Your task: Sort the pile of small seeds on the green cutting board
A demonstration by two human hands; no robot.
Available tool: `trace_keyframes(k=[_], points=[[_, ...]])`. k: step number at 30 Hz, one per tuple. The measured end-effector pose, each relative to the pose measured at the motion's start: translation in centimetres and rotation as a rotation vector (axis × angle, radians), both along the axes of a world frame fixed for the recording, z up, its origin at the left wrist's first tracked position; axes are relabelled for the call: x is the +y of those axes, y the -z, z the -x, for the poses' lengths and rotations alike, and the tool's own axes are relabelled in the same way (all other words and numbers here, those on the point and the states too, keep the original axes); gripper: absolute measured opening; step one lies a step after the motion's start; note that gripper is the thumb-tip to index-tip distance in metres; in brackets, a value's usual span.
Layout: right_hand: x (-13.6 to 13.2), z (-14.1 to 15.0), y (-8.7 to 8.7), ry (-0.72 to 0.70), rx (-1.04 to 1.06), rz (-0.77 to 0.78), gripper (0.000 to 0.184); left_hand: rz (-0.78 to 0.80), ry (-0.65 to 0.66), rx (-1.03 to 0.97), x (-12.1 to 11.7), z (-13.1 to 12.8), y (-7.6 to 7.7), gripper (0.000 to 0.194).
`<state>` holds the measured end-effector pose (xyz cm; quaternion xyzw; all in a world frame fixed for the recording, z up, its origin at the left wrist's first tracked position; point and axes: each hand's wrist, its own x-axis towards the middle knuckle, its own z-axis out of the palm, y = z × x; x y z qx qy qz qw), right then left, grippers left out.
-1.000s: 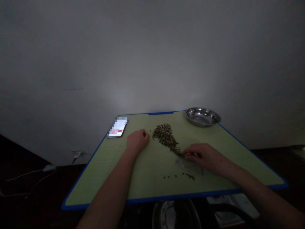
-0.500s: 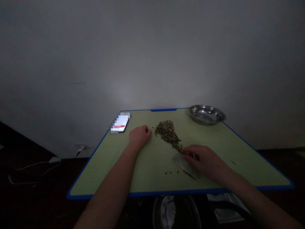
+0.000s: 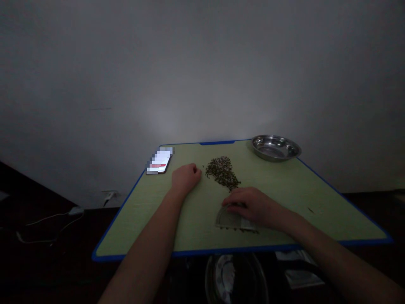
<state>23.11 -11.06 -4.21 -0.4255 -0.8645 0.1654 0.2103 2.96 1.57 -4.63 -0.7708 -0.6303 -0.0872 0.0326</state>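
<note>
Since the earlier frame, our right hand (image 3: pixel 249 204) sits farther left, and the clear semicircular protractor (image 3: pixel 230 218) it holds has turned, so that its straight edge runs almost level across the frame. We see the protractor at the lower centre of the frame, low over the tabletop, its straight edge just above a short row of loose dark seeds (image 3: pixel 243 230). Our right thumb and fingers are clamped on its curved upper side.

Just beyond those fingers, at the centre of the frame, lies a spread pile of the same small dark seeds (image 3: pixel 222 171). Our left hand (image 3: pixel 186 177) rests just left of the pile, its fingers curled together in a loose fist; we cannot tell whether anything is inside.

All this is on a pale green table (image 3: pixel 196 223) with a blue rim. Toward the table's far left corner we have a lit phone (image 3: pixel 161 161), partly pixelated; at its far right corner stands a shiny steel bowl (image 3: pixel 274 157). Near the right edge lies a thin dark sliver (image 3: pixel 311 210).
</note>
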Motion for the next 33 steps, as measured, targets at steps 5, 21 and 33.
trace_keyframes(k=[5, 21, 33], points=[[-0.2, 0.4, -0.2, -0.037, -0.019, 0.014, 0.018, 0.018, -0.013, 0.003, -0.1, -0.1, -0.2, 0.037], [-0.8, 0.0, -0.6, -0.033, 0.101, 0.134, 0.013, 0.002, -0.004, 0.003, 0.3, 0.0, 0.1, 0.037], [-1.5, -2.7, -0.6, 0.150, 0.111, 0.102, 0.015, -0.009, 0.006, -0.018, 0.4, 0.0, 0.2, 0.036]])
